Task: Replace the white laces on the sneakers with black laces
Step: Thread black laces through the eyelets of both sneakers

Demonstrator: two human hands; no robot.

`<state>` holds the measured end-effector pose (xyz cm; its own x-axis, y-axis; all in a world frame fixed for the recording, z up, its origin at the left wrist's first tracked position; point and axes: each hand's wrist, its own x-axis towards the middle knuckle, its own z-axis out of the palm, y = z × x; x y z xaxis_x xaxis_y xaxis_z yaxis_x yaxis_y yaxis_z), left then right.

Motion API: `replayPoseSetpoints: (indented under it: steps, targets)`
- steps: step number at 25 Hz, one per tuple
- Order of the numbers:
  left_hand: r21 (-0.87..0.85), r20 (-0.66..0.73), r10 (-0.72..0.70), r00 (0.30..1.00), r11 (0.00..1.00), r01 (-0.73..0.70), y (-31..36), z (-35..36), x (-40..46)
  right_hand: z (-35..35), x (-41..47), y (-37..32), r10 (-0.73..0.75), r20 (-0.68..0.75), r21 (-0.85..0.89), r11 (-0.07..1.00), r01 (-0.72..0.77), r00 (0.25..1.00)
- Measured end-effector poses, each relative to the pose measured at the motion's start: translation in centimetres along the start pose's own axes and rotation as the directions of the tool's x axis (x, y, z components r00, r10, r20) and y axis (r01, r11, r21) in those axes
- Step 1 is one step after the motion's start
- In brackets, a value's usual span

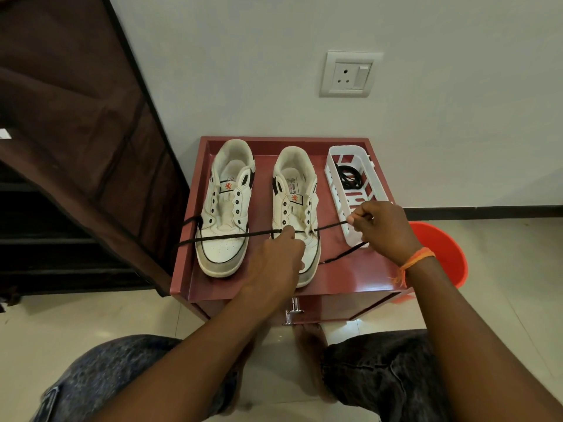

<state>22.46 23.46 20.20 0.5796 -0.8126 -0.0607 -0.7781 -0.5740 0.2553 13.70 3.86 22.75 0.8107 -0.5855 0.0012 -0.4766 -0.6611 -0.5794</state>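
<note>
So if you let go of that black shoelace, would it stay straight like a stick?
Probably not. The black lace looks straight only where the left hand and right hand pull it tight through the right sneaker. Its far end droops over the red tray's edge, so it is likely floppy. It looks thin, so probably very light.

Bare tray floor [359,275] front-right, gap btwn sneakers [263,202] open; taut black lace [231,236] crosses it, basket [355,190] blocks right.
</note>
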Motion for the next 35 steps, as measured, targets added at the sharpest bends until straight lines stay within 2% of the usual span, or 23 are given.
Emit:
replayPoseSetpoints:
  steps: [2,4,5,7,9,12,14,17,24,27,30,35]
  targets:
    - [-0.068,-0.077,-0.033,0.996,0.997,0.028,-0.4,-0.8,0.3,-0.2,-0.2,-0.6,-0.067,-0.009,0.004,0.998,0.067,0.998]
    - [-0.185,-0.159,-0.147,0.976,0.976,0.117,-1.4,-1.6,0.9,0.1,-0.4,-1.3,-0.107,0.056,0.036,0.994,0.105,0.993]
    - [-0.248,-0.132,-0.231,0.964,0.949,0.193,-2.1,-2.1,1.2,0.3,-0.4,-1.5,-0.111,0.088,0.033,0.994,0.109,0.99]
    - [-0.373,0.02,-0.32,0.947,0.877,0.304,-3.3,-3.0,1.3,0.3,-0.5,-1.9,-0.093,0.139,-0.013,0.995,0.096,0.986]
    - [-0.495,0.113,-0.323,0.94,0.802,0.335,-4.3,-4.5,0.9,-0.5,-0.4,-2.3,-0.032,0.193,-0.07,0.997,0.046,0.981]
    - [-0.699,0.248,-0.322,0.914,0.594,0.399,-4.8,-9.4,0.2,-3.6,-0.3,-4.3,0.063,0.264,-0.104,0.994,-0.037,0.963]
    - [-0.756,0.232,-0.296,0.927,0.545,0.363,-4.3,-13.7,-0.2,-6.5,-0.6,-6.7,0.04,0.243,-0.035,0.999,-0.033,0.969]
    - [-0.808,0.185,-0.215,0.959,0.522,0.273,-1.9,-20.4,-1.0,-11.6,-2.0,-11.1,-0.024,0.186,0.18,0.984,-0.011,0.982]
    - [-0.857,0.115,-0.062,0.991,0.498,0.131,4.4,-31.7,-3.5,-21.6,-4.5,-19.4,-0.144,0.137,0.493,0.868,0.058,0.98]
    - [-0.892,0.084,-0.024,0.996,0.443,0.086,6.4,-35.1,-4.6,-24.7,-5.1,-22.0,-0.171,0.082,0.564,0.82,0.096,0.982]
    - [-0.917,0.033,-0.045,0.998,0.397,0.049,7.4,-38.0,-5.5,-26.7,-5.7,-23.7,-0.206,0.051,0.603,0.786,0.135,0.977]
    - [-0.892,-0.063,-0.081,0.995,0.452,-0.019,8.7,-40.9,-6.4,-28.6,-6.9,-25.6,-0.225,0.029,0.669,0.728,0.148,0.974]
